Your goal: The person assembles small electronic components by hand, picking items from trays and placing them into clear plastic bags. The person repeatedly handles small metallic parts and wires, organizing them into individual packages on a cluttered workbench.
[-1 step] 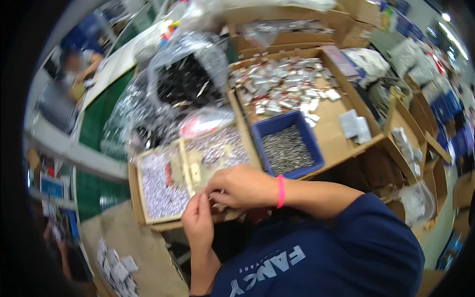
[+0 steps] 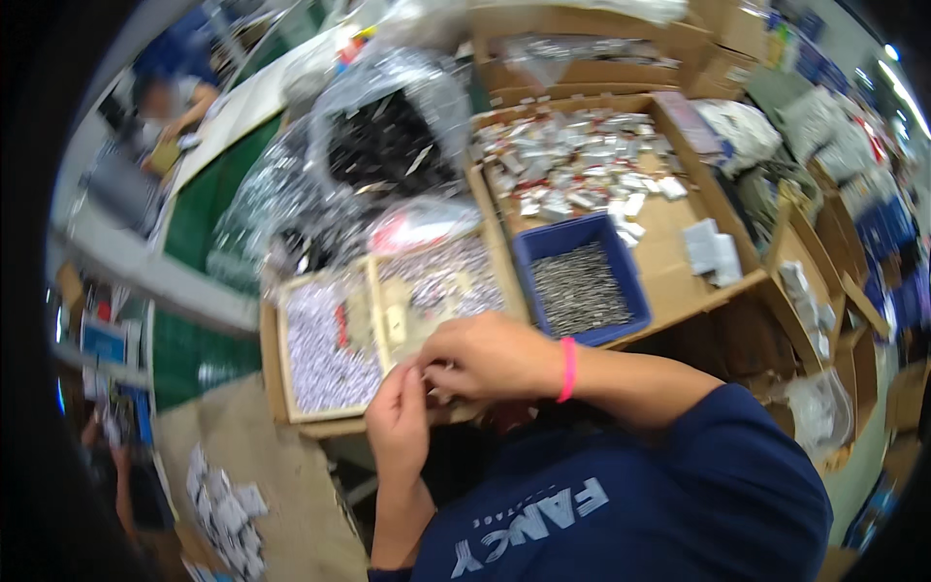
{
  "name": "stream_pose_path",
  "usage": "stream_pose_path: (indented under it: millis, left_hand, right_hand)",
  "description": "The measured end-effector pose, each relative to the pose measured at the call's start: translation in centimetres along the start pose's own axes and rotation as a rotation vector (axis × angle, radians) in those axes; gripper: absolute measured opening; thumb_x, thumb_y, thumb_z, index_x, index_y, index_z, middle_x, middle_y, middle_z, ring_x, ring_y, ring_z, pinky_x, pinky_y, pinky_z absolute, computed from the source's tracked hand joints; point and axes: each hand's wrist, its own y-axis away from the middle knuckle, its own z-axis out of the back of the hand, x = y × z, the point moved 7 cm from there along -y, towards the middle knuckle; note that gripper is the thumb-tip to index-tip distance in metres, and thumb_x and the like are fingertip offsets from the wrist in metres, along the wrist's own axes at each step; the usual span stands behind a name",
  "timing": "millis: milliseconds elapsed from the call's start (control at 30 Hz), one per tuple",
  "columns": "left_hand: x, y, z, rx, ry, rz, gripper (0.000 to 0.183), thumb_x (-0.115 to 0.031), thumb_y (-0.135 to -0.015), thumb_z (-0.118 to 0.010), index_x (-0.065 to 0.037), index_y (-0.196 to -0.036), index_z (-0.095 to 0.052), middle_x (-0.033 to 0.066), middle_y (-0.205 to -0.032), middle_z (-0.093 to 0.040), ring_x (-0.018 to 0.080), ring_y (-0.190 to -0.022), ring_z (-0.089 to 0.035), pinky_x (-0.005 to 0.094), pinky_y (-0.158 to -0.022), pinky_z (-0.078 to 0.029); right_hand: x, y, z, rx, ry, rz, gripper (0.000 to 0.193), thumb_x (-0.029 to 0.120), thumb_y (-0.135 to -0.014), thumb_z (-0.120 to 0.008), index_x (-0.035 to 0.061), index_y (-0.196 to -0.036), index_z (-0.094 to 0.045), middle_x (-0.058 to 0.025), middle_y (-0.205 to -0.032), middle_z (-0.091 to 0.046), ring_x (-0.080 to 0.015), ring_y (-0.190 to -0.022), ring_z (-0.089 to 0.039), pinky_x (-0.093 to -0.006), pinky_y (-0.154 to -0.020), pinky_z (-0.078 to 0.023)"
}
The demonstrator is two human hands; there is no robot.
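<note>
My left hand (image 2: 399, 419) and my right hand (image 2: 492, 357) meet at the near edge of a shallow wooden tray (image 2: 339, 415). Fingertips of both are pinched together, and whatever they hold is too small and hidden to name. A pink band circles the right wrist. In the tray's left compartment lie many small pale-lilac pieces (image 2: 325, 364) and a small red item (image 2: 341, 325). More such pieces (image 2: 451, 276) fill the right compartment, beyond my right hand. Close by on the right, a blue bin (image 2: 638, 312) holds many thin metal pieces (image 2: 582, 291).
A large cardboard tray (image 2: 679, 228) holds heaped small silvery-white pieces (image 2: 572, 155). Behind the wooden tray sits a clear plastic bag (image 2: 320, 126) of black pieces. White packets (image 2: 228, 514) lie on cardboard at lower left. Another person (image 2: 160, 107) is at far left; cartons stand at right.
The scene has shifted slightly to the right in the view. Both hands stay pinched together at the tray's near edge, with little visible change.
</note>
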Motion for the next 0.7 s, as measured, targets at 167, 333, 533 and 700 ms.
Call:
stream_pose_path:
  millis: [167, 333, 533, 700]
  left_hand:
    - [-1.1, 0.4, 0.4, -0.086, -0.348, -0.135, 0.017, -0.013, -0.093, -0.053, 0.002, -0.096, -0.061, 0.0133, -0.077, -0.062, 0.0209, -0.067, -0.06, 0.031, -0.064, -0.047]
    - [-3.6, 1.1, -0.3, -0.216, -0.522, -0.44, 0.009, -0.008, -0.087, -0.057, 0.0, -0.083, -0.056, 0.0166, -0.076, -0.057, 0.0352, -0.065, -0.056, 0.0369, -0.058, -0.045]
    - [-3.1, 0.4, 0.8, -0.132, -0.489, -0.245, 0.011, -0.008, -0.084, -0.057, 0.0, -0.079, -0.053, 0.0176, -0.07, -0.055, 0.0346, -0.062, -0.054, 0.0369, -0.056, -0.044]
    - [-2.8, 0.0, 1.1, 0.184, -0.332, -0.095, 0.012, -0.011, -0.088, -0.054, 0.001, -0.088, -0.058, 0.0155, -0.07, -0.055, 0.0228, -0.062, -0.054, 0.0322, -0.06, -0.043]
  right_hand:
    - [1.2, -0.1, 0.3, -0.039, 0.118, 0.022, 0.015, 0.022, -0.08, -0.06, 0.0071, -0.079, -0.062, -0.0099, -0.075, -0.059, -0.0303, -0.065, -0.061, -0.0402, -0.057, -0.049]
    - [2.0, -0.1, 0.8, -0.182, 0.303, 0.052, 0.007, 0.009, -0.073, -0.066, 0.0063, -0.075, -0.06, -0.008, -0.069, -0.058, -0.0259, -0.056, -0.06, -0.0332, -0.05, -0.048]
    - [3.1, -0.4, 1.3, -0.122, 0.343, 0.151, 0.017, 0.013, -0.076, -0.063, 0.0113, -0.093, -0.061, -0.0041, -0.081, -0.054, -0.0235, -0.065, -0.059, -0.034, -0.052, -0.049]
    - [6.4, -1.3, 1.5, 0.21, 0.524, 0.58, 0.011, 0.016, -0.074, -0.059, 0.0136, -0.083, -0.065, -0.0004, -0.091, -0.049, -0.0162, -0.084, -0.052, -0.0279, -0.057, -0.05]
